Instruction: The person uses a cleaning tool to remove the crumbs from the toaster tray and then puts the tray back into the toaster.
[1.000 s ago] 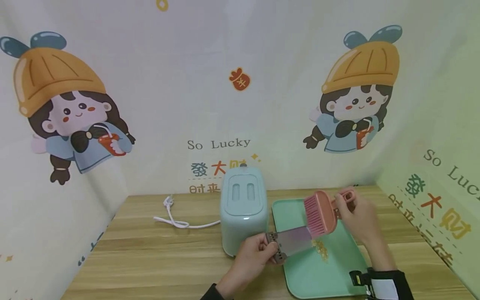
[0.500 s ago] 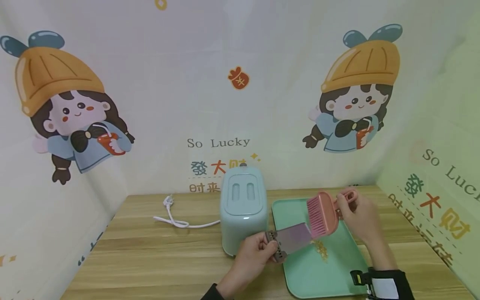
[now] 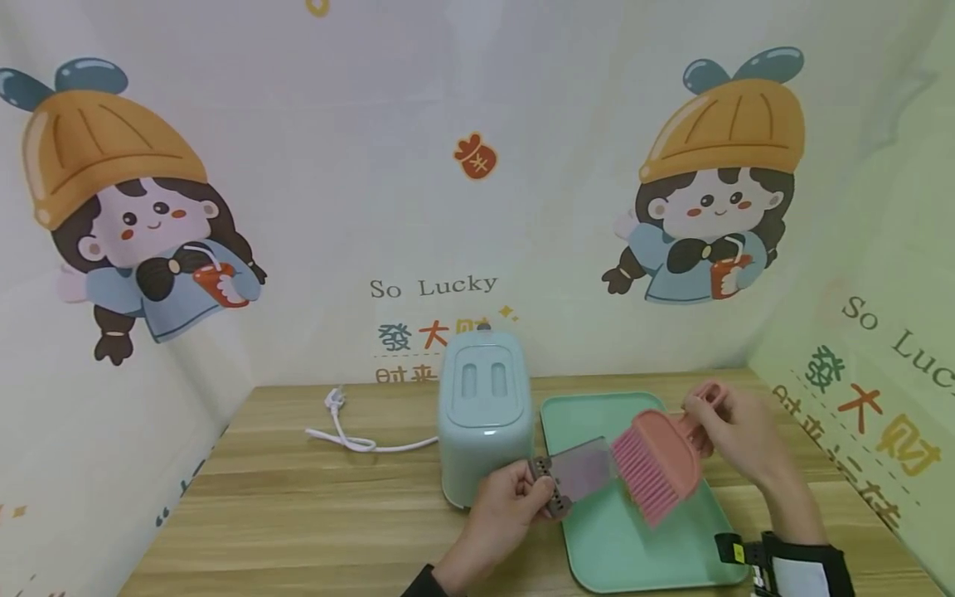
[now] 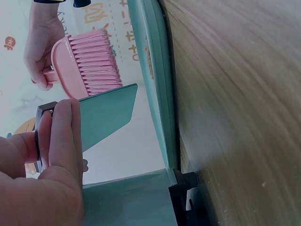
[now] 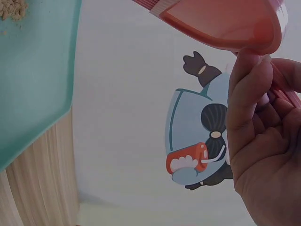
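My left hand [image 3: 509, 510] pinches a crumb tray [image 3: 584, 471], a thin flat metal plate with a dark end piece, at that end. The plate reaches out tilted above the green serving tray [image 3: 619, 568]. Gripped by its handle in my right hand [image 3: 739, 431] is a pink brush [image 3: 667, 452], its bristles pointing down and left near the plate's far end. In the left wrist view the bristles [image 4: 96, 61] appear beside the plate's edge; contact cannot be told. Crumbs [image 5: 13, 9] lie on the green tray, mostly hidden by the brush in the head view.
A light blue toaster [image 3: 485, 414] with a lidded top stands just left of the green tray, close to my left hand. Its white cord [image 3: 366, 448] and plug lie on the wooden table [image 3: 313, 514] to the left. A printed cloth [image 3: 418, 166] hangs behind.
The brush has come off the plate's end, moving right and slightly down, and has turned so its bristles cover most of the crumbs. The left hand has barely moved; the plate tilts slightly more.
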Motion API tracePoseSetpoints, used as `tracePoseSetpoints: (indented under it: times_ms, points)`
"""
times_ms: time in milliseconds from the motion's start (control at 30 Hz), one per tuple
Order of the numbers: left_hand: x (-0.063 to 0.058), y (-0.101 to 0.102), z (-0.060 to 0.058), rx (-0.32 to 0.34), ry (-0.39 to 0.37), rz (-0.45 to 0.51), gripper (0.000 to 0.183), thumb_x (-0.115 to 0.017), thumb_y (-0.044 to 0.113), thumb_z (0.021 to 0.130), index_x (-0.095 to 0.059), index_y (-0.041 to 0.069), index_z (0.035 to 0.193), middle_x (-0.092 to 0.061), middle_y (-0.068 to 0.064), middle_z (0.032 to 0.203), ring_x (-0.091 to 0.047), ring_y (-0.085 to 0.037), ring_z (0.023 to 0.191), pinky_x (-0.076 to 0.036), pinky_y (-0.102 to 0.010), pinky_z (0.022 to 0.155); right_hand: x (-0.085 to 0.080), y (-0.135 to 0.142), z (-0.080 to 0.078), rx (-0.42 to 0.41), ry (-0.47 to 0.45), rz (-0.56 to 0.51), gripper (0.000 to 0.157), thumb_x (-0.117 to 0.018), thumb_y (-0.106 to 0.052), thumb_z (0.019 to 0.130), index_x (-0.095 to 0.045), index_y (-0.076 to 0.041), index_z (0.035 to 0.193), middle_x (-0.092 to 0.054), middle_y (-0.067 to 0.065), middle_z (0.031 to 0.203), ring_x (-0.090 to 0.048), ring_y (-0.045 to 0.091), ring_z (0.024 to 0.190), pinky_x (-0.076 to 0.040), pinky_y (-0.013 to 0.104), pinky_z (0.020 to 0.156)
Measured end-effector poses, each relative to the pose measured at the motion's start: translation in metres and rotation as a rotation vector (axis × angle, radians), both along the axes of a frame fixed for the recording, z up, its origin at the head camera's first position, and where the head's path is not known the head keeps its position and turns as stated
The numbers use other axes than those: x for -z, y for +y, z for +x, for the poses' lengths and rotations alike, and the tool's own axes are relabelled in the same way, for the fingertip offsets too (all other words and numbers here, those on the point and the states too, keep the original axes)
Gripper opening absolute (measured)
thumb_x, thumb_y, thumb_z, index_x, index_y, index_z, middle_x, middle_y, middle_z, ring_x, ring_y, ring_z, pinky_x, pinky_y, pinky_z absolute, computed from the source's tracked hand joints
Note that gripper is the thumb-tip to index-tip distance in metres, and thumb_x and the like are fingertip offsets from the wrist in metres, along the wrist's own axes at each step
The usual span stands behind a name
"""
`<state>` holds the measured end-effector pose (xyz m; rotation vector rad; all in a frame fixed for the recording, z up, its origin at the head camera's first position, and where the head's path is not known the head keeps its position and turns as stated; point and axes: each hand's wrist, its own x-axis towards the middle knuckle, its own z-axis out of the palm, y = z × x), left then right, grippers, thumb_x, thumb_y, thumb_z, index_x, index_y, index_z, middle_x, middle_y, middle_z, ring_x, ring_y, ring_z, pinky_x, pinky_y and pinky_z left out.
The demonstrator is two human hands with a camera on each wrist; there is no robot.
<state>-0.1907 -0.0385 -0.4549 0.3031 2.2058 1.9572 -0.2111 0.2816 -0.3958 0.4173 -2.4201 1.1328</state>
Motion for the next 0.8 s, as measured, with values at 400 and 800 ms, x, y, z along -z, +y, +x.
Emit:
tracePoseSetpoints:
  times_ms: [400, 800]
  points:
    - [0.0023, -0.0005, -0.0002, 0.006, 0.075, -0.004, 0.021, -0.071, 0.016, 0.103, -0.065, 0.004, 0.087, -0.071, -0.002, 0.077, -0.067, -0.01, 0.073, -0.063, -0.026, 0.068, 0.0025, 0.0021, -0.0021, 0.021, -0.062, 0.0, 0.02, -0.055, -0.012, 0.109, -0.065, 0.005, 0.105, -0.063, 0.003, 0.07, -0.059, 0.01, 0.054, -0.054, 0.029, 0.047]
    - [0.002, -0.0017, 0.0001, 0.0, 0.141, -0.053, 0.023, -0.072, 0.018, 0.102, -0.064, 0.005, 0.084, -0.068, 0.002, 0.073, -0.066, -0.011, 0.069, -0.056, -0.017, 0.061, -0.0055, -0.001, 0.0052, -0.057, -0.052, -0.01, 0.015, -0.056, -0.009, 0.109, -0.064, 0.004, 0.106, -0.064, 0.002, 0.07, -0.059, 0.011, 0.054, -0.053, 0.029, 0.046]
